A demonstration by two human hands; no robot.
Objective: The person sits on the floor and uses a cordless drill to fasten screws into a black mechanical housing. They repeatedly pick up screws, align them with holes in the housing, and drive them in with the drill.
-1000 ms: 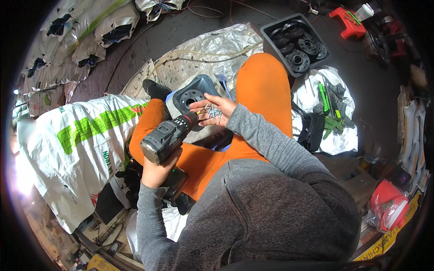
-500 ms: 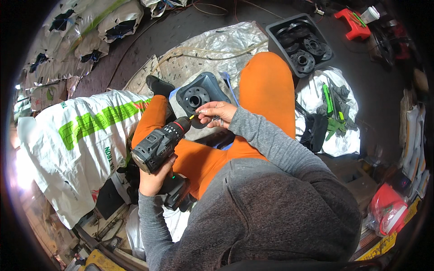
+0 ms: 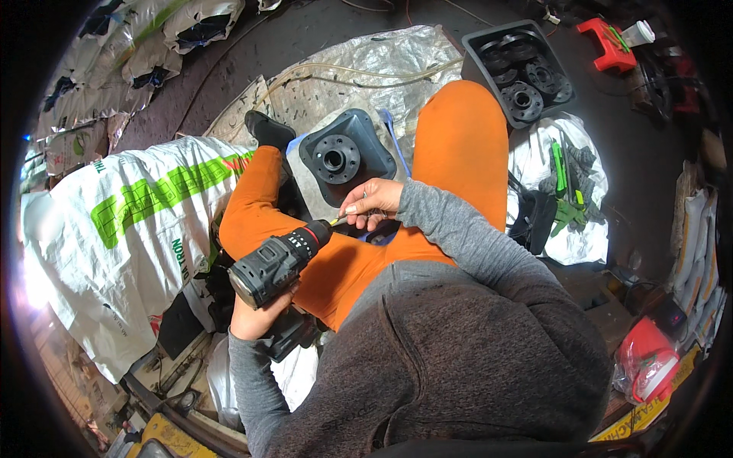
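My left hand [image 3: 258, 314] is wrapped round the handle of a black cordless drill [image 3: 276, 266], which points up and to the right over my lap. A short yellowish bit [image 3: 334, 221] sticks out of its chuck. The thumb and fingers of my right hand [image 3: 377, 201] are pinched together right at the bit's tip. What they hold there is too small to make out. Just beyond them lies a dark grey, square plastic housing [image 3: 375, 145] between my legs. On it sits a round black flange [image 3: 336, 159] with a central bore and a ring of holes.
A grey bin [image 3: 467, 55] with several black flanged parts stands beyond my right knee. Green-and-grey gloves [image 3: 569, 214] lie on a white bag [image 3: 592, 246] at the right. A large white sack [image 3: 76, 229] fills the left. Farther off are a red plastic piece [image 3: 603, 47] and white cup [image 3: 638, 33].
The drill and my right hand have moved together a little toward my body, away from the flange. The bit tip and pinched fingers stay together.
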